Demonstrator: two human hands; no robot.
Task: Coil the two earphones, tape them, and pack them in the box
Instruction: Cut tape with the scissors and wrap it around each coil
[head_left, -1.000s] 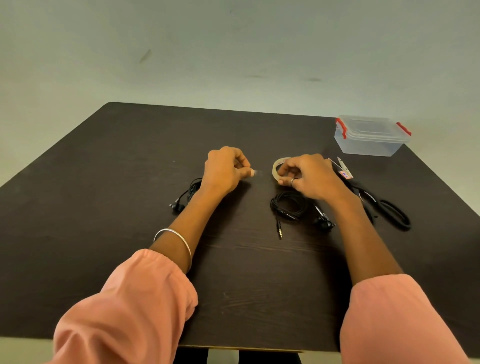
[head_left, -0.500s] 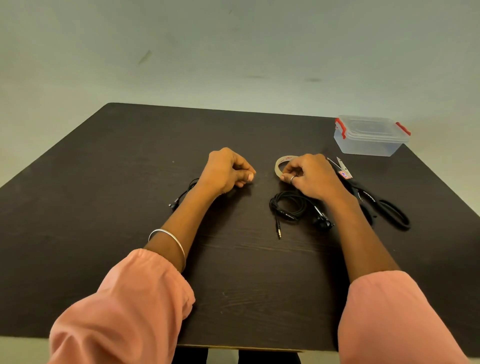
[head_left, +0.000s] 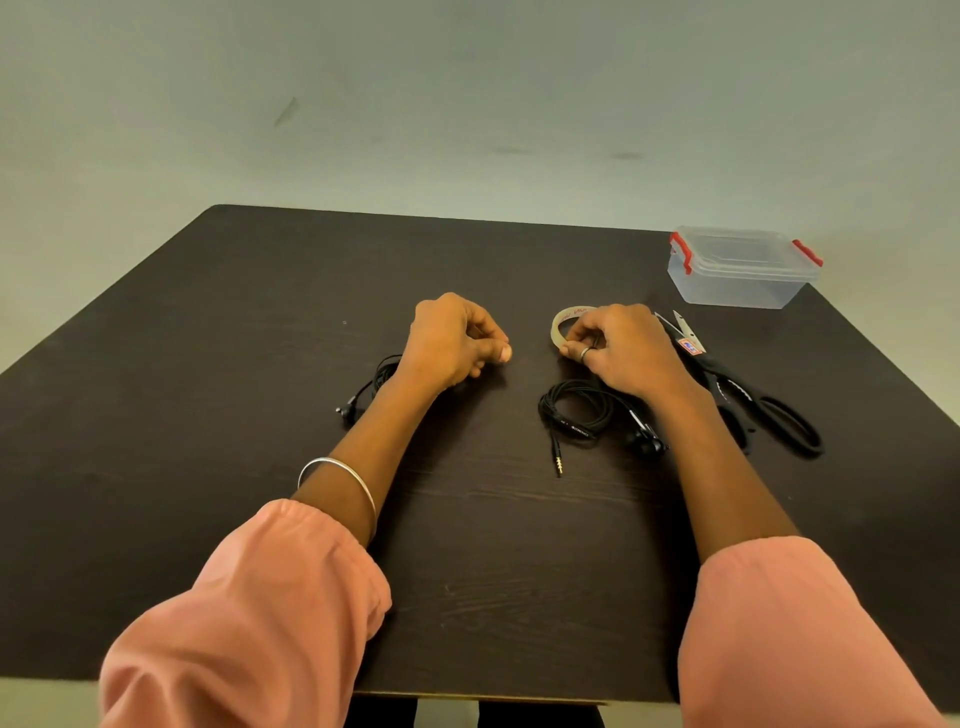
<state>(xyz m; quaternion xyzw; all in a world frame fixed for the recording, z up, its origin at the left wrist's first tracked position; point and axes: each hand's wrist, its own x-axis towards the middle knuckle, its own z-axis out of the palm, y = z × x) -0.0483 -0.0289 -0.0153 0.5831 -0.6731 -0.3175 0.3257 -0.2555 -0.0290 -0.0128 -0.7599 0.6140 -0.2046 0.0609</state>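
My left hand (head_left: 454, 343) hovers over the table's middle, thumb and forefinger pinched together on what looks like the end of the clear tape; the strip itself is hard to see. Just to its right, my right hand (head_left: 621, 348) grips the tape roll (head_left: 563, 325) and holds it on edge on the table. One black earphone (head_left: 574, 410) lies loosely coiled near my right wrist, its plug pointing toward me. The other black earphone (head_left: 371, 387) lies left of my left wrist, partly hidden by it. At the far right stands the clear plastic box (head_left: 743, 270), lid on, with red clips.
Black-handled scissors (head_left: 753, 410) lie to the right of my right hand, blades pointing toward the box. The dark wooden table (head_left: 208, 415) ends close to my sleeves at the front. A pale wall rises behind it.
My right hand has turned the tape roll slightly and shifted it a little to the right. My left hand has stayed almost in place, its fingers still pinched.
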